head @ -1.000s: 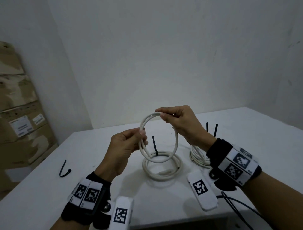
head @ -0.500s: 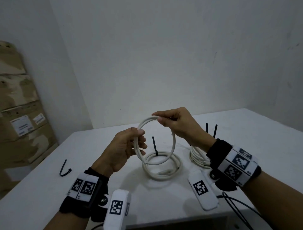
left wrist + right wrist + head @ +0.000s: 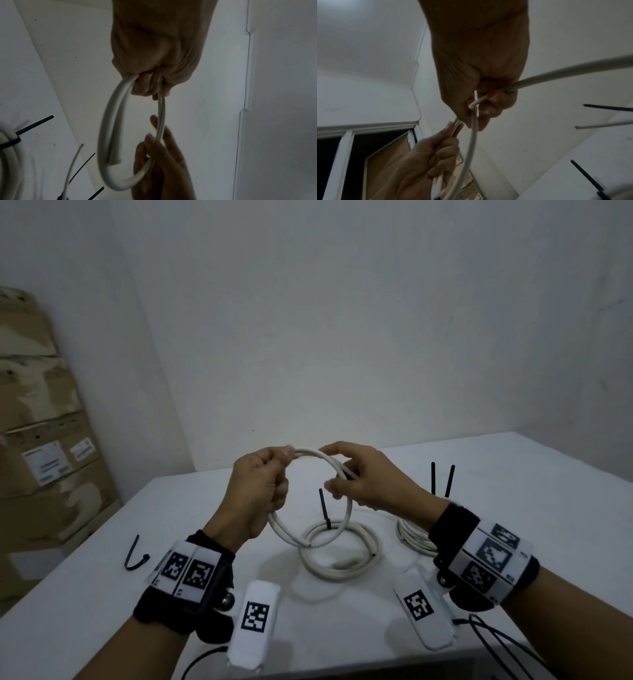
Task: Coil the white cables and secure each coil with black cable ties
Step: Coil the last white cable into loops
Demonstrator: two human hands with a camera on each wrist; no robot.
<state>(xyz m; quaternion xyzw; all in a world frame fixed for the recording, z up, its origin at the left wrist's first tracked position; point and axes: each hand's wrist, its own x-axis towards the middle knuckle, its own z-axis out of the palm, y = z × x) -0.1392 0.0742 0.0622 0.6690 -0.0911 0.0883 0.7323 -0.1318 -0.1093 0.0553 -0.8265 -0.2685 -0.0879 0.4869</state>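
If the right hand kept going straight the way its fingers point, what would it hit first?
Most likely the left hand: the right hand points leftward along the held white cable coil toward it. Depth is unclear.

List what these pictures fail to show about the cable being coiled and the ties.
- Held coil: how many loops is unclear; the left hand and right hand cover parts of it in every view.
- Right coil on the table: mostly behind the right wrist in the head view.
- Loose tie: too small to show its head.

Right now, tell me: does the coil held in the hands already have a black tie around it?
No: the held coil shows bare white cable, gripped by the left hand and right hand.
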